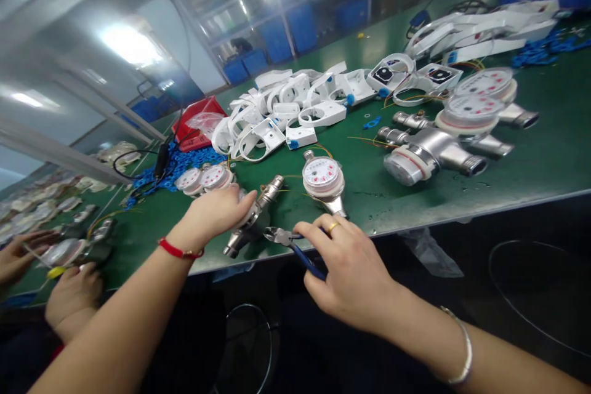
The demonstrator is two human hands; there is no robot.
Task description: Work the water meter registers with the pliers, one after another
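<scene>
Steel-bodied water meter (249, 231) lies at the near edge of the green bench (530, 160), clasped over its dial by the left hand (217, 212), while the right hand (355, 271) grips blue-handled cutters (289, 241), nose beside the body: seemingly a wire-trimming step, calling for a steadied meter.

left hand (217, 212) gripping water meter (252, 221), right hand (346, 268) holding blue-handled pliers (295, 246), green bench (530, 154)

Left hand (217, 212): red cord bracelet (178, 250); right hand (351, 271): silver bangle (464, 351), gold ring (332, 228).
</scene>
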